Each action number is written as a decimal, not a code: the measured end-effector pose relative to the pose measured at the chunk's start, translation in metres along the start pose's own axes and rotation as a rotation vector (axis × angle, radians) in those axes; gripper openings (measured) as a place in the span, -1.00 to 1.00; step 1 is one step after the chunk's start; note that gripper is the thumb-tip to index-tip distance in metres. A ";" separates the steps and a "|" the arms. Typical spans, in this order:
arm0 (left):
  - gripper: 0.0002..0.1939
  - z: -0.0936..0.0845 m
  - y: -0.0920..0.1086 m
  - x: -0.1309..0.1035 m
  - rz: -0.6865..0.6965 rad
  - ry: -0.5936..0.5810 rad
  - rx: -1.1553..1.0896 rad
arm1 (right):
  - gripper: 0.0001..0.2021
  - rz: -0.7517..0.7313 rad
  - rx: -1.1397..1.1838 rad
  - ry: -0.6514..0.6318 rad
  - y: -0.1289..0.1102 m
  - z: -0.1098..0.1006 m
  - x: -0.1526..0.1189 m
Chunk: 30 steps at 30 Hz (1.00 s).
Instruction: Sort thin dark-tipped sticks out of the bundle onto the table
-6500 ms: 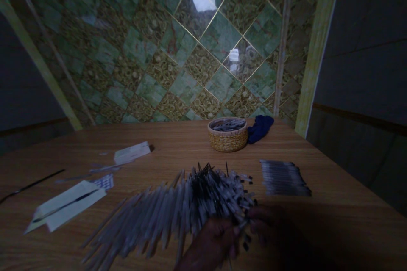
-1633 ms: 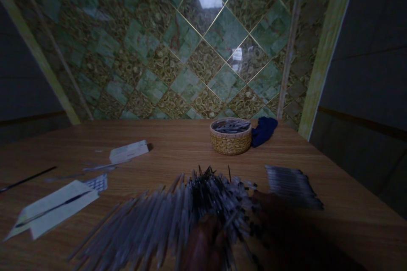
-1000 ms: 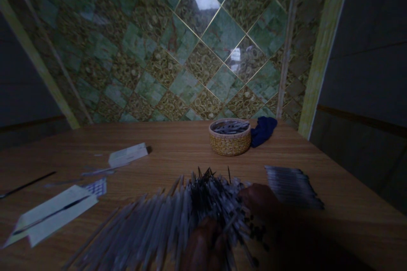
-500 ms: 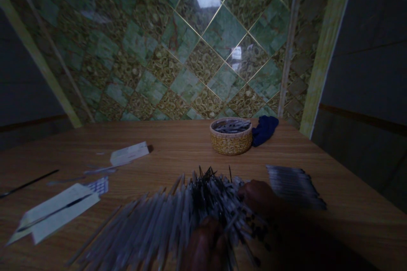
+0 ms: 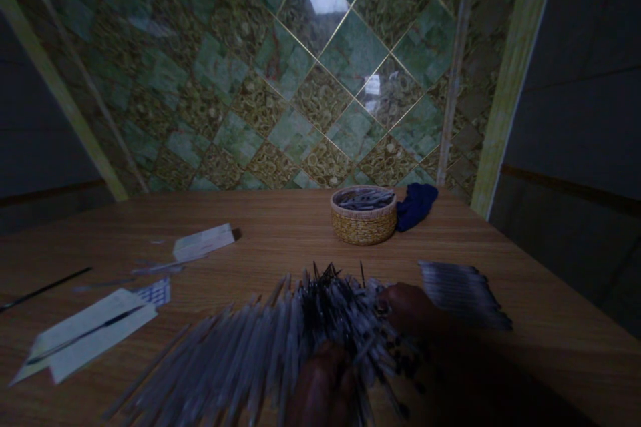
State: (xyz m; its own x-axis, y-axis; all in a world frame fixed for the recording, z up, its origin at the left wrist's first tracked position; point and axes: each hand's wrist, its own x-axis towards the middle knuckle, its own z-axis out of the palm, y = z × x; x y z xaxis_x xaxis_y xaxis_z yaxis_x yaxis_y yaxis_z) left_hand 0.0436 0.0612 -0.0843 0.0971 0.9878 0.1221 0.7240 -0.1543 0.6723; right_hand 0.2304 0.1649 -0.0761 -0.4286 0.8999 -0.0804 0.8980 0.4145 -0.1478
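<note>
A wide heap of thin, clear-barrelled pens (image 5: 240, 353) lies on the table in front of me, many with dark ends bunched near its middle. My left hand (image 5: 323, 383) is low at the front of the heap, its fingers curled together among the pens. At the heap's right edge is my right hand (image 5: 408, 307), also closed, with the knuckles up. Dim light and the hands themselves hide what is between the fingers. Just right of that hand lies a neat flat row of similar pens (image 5: 463, 293), dark ends pointing right.
Toward the back stands a round woven basket (image 5: 364, 225) holding more pens, beside a dark blue cloth (image 5: 418, 205). On the left are a folded paper (image 5: 95, 333), a pale box (image 5: 204, 242) and a thin black stick (image 5: 47, 288). A tiled wall (image 5: 320, 93) rises behind the table.
My right hand has shifted very slightly to the right at the heap's edge. The left hand, the pens and the basket look the same.
</note>
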 end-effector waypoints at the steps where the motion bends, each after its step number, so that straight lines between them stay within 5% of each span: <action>1: -0.85 0.000 0.000 0.000 0.004 0.003 -0.001 | -0.68 0.000 -0.002 -0.004 -0.001 0.000 0.000; 17: -0.86 0.002 -0.004 0.001 0.029 0.050 -0.025 | -0.78 0.000 -0.063 0.035 -0.007 0.004 0.008; 24: -0.83 0.001 0.002 -0.002 0.053 0.069 -0.067 | -0.83 -0.075 -0.027 0.077 -0.011 -0.021 -0.037; 30: -0.84 -0.005 0.016 -0.004 0.141 -0.041 -0.080 | -0.82 -0.166 -0.067 0.076 -0.020 -0.030 -0.072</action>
State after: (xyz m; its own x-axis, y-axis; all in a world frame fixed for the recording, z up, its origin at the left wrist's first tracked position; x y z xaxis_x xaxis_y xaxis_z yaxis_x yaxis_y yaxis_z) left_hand 0.0513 0.0542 -0.0706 0.2229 0.9561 0.1902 0.6448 -0.2909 0.7068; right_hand 0.2464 0.0954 -0.0379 -0.5650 0.8250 0.0150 0.8212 0.5640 -0.0871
